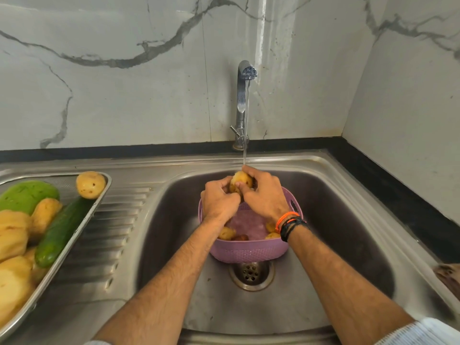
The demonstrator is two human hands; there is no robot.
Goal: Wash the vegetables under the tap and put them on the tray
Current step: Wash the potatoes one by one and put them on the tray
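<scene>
Both hands hold one yellow potato [241, 181] under the running tap [243, 100], above a pink perforated basket [249, 251] standing in the sink [323, 220]. My left hand [219, 201] grips the potato from the left and my right hand [265, 194] curls over it from the right. The water stream lands on my right fingers and the potato. A few more potatoes [226, 233] lie in the basket, partly hidden by my wrists. On the left, a steel tray [82, 226] carries several potatoes, a cucumber [61, 232] and a green vegetable [26, 195].
The sink drain [251, 272] lies just in front of the basket. A ribbed draining board [119, 220] sits between tray and basin. Marble walls stand behind and to the right. A brown object [448, 276] shows at the right edge on the black counter.
</scene>
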